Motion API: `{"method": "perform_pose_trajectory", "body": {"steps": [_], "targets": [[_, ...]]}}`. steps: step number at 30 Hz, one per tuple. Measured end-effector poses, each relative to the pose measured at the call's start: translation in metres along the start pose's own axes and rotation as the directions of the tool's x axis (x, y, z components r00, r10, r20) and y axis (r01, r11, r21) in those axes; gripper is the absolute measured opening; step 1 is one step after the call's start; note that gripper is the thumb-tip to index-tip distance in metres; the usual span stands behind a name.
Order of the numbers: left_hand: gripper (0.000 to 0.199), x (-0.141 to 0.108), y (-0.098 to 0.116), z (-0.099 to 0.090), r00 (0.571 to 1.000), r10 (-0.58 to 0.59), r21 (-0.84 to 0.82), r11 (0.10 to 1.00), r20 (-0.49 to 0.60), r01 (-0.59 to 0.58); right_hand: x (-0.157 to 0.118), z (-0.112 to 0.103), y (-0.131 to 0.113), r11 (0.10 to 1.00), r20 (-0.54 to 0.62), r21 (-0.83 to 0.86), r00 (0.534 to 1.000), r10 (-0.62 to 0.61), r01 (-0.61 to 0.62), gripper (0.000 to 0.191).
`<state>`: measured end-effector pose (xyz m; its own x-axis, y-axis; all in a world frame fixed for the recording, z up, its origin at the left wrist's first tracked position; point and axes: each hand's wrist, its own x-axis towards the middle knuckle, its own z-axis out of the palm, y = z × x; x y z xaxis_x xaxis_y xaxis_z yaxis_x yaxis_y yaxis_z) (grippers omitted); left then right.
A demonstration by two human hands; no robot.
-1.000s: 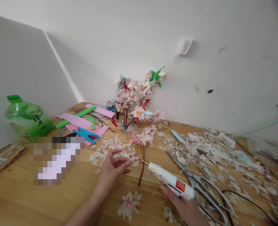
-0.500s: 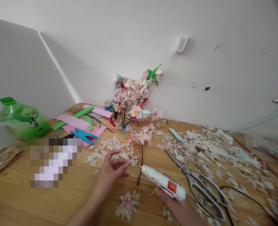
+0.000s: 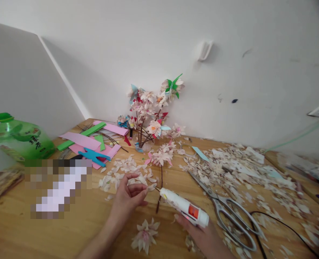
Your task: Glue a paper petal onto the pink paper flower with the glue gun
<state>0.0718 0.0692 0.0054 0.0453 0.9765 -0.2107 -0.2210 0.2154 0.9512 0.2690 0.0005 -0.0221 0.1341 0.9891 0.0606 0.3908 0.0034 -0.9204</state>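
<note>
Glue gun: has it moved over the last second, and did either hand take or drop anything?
The right hand has brought the glue gun leftward, so its nozzle now sits close to the petal pinched in the left hand fingers; a second ago there was a clear gap. Nothing was picked up or dropped. The scissors, the stemmed flower and the loose flower lie as before.

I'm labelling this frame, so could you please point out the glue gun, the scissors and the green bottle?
glue gun (image 3: 183,207), head view, middle of its white body
scissors (image 3: 224,212), head view, near the pivot
green bottle (image 3: 24,142), head view, its side
</note>
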Motion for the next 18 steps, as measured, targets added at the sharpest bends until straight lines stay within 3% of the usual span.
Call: {"method": "perform_pose_trajectory", "body": {"steps": [4, 10, 15, 18], "targets": [[0.056, 0.002, -0.002, -0.002, 0.999, -0.016, 0.009, 1.000, 0.029, 0.016, 0.000, 0.000, 0.004, 1.000, -0.044, 0.005, 0.999, 0.015, -0.015, 0.027], [0.056, 0.002, 0.000, -0.003, 0.997, -0.033, 0.003, 0.999, 0.067, 0.033, -0.001, 0.001, 0.004, 0.999, -0.032, 0.030, 0.999, 0.016, -0.015, 0.018], [0.055, 0.001, 0.001, -0.002, 0.998, -0.022, 0.016, 1.000, 0.051, 0.022, -0.006, 0.006, 0.010, 0.996, -0.165, 0.053, 0.983, 0.079, -0.071, 0.032], [0.053, 0.001, 0.001, -0.001, 1.000, -0.004, 0.010, 1.000, 0.019, 0.003, -0.006, 0.006, 0.011, 0.998, -0.165, 0.040, 0.984, 0.061, -0.055, 0.030]]}}
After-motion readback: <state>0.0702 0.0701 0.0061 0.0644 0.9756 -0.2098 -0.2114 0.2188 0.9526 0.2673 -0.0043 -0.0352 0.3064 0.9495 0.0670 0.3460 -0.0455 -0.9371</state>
